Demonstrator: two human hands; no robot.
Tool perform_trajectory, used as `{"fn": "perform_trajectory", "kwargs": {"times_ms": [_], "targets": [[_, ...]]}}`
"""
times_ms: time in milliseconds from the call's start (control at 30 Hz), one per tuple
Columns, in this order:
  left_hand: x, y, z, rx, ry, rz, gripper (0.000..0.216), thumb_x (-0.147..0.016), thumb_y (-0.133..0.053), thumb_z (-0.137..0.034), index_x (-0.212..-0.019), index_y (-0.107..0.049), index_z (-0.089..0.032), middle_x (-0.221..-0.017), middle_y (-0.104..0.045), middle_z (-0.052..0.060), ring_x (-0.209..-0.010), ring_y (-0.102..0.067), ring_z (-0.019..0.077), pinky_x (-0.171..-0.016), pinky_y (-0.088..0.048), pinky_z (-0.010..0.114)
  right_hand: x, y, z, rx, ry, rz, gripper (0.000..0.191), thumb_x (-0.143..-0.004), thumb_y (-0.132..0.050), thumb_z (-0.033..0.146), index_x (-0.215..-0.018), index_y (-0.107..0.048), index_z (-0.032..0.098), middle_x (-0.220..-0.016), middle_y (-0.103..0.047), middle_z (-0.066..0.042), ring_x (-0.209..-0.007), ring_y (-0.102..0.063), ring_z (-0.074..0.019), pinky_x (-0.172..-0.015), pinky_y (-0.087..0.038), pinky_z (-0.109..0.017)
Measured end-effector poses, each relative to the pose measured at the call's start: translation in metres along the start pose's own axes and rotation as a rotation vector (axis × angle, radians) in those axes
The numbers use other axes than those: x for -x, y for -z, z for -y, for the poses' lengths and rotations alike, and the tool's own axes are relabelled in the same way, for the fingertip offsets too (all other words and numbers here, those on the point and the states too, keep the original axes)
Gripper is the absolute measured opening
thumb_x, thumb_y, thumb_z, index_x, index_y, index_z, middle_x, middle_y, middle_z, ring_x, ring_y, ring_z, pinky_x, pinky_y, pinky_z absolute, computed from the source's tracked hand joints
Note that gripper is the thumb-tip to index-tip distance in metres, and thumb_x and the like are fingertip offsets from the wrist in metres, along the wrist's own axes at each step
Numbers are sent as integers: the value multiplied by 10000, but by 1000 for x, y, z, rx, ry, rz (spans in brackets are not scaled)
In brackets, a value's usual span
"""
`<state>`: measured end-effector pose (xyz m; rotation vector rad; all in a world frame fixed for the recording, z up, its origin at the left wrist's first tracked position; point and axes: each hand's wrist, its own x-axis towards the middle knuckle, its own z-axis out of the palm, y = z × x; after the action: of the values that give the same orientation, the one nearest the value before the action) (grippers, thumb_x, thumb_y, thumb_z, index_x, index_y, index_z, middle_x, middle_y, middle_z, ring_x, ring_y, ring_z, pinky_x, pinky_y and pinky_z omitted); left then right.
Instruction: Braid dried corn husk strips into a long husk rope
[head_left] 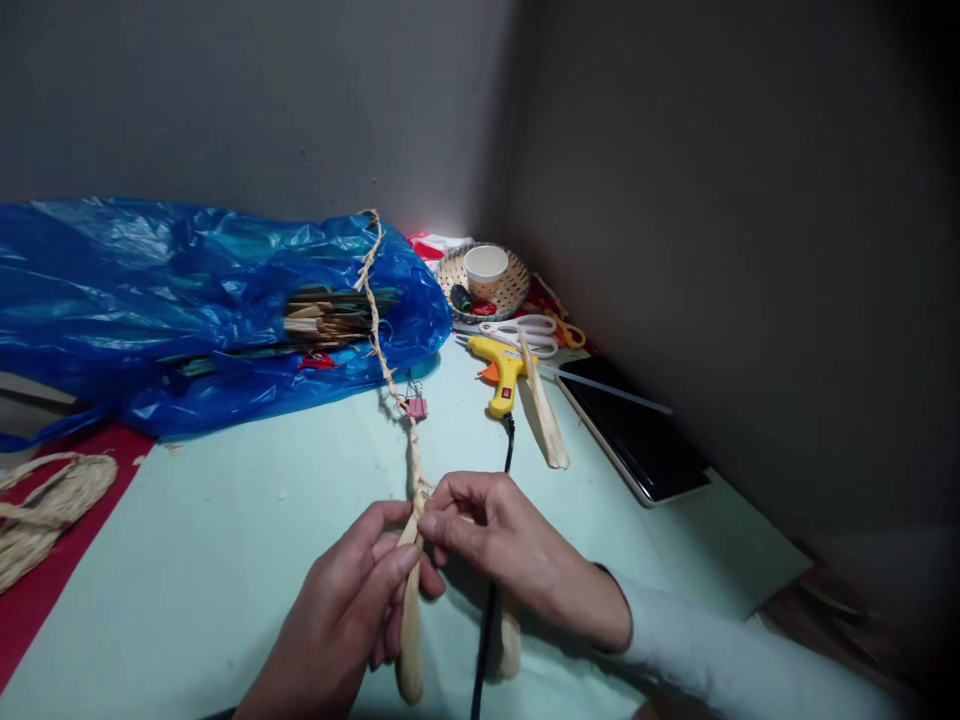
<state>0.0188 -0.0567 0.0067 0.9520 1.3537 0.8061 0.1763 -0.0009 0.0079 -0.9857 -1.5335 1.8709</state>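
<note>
A pale braided cord of dried plant strips [382, 355] runs from the blue plastic bag down to my hands at the lower middle. My left hand [367, 590] pinches the braid's near end, where loose flat strips [410, 650] hang down toward me. Thumb and forefinger of my right hand [487, 530] close on the braid at the same spot, just above the left thumb. A pink binder clip [416, 402] sits at the braid farther up the table. Another pale strip [510, 645] lies partly hidden below my right wrist.
A blue bag [225, 300] holds a bundle of dried strips [330, 318]. Right of the braid lie a yellow glue gun [506, 370], white scissors [525, 328], a loose strip [546, 415] and a black tablet [637, 430]. Behind stands a basket [517, 285] with a cup [486, 268]. A coiled braid [60, 500] lies left.
</note>
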Motion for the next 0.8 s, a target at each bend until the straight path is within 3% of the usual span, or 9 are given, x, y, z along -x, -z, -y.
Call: {"fn": "perform_trajectory", "kwargs": {"times_ms": [100, 200, 300, 433, 600, 700, 800], "targets": [[1, 5, -6, -271, -78, -108, 338, -873, -553, -505, -722, -624, -212, -473, -472, -54, -450, -406, 106, -470, -333, 212, 2, 2, 2, 140, 8, -57, 207, -893, -543, 305, -759, -567, 148, -656, -609, -13, -575, -504, -107, -569, -385, -233], [3, 8, -8, -455, -191, -240, 299, -846, -609, -453, -642, -626, -236, -525, -578, -28, -498, -499, 138, -509, -372, 232, 5, 4, 4, 333, 40, -97, 191, -896, -536, 287, -773, -586, 150, -641, -585, 10, -547, -448, -91, -524, -331, -217], [6, 6, -5, -674, -429, -346, 201, -856, -602, -328, -683, -666, -250, -645, -681, -4, -570, -591, 166, -583, -413, 257, 6, 2, 4, 486, 98, -127, 152, -884, -534, 238, -780, -606, 154, -604, -544, 34, -537, -433, -87, -520, -304, -215], [11, -1, 8, -1104, -746, -424, 233, -867, -538, -154, -689, -661, -241, -587, -633, 7, -530, -560, 171, -570, -375, 301, 4, -5, 1, 566, 167, -189, 128, -827, -529, 140, -727, -607, 150, -566, -470, 55, -518, -375, -73, -525, -290, -209], [8, -4, 23, -1509, -1174, -444, 223, -881, -508, -61, -881, -709, -159, -653, -652, 46, -598, -554, 182, -613, -407, 312, 1, -6, -1, 338, 78, -135, 142, -789, -486, 91, -697, -577, 150, -543, -490, 50, -496, -437, -74, -508, -334, -189], [9, -10, 21, -1714, -1182, -436, 211, -865, -521, -39, -929, -719, -73, -624, -636, 55, -564, -545, 179, -568, -399, 325, 2, -2, 1, 213, 43, -65, 147, -813, -479, 111, -704, -571, 145, -574, -542, 32, -524, -495, -84, -527, -371, -192], [14, -18, 15, -1840, -1106, -455, 255, -849, -494, 11, -890, -730, -78, -609, -636, 61, -559, -558, 186, -558, -396, 334, 3, 2, 2, 270, 54, -56, 151, -839, -530, 186, -718, -607, 137, -617, -563, 18, -577, -491, -96, -556, -370, -209]]}}
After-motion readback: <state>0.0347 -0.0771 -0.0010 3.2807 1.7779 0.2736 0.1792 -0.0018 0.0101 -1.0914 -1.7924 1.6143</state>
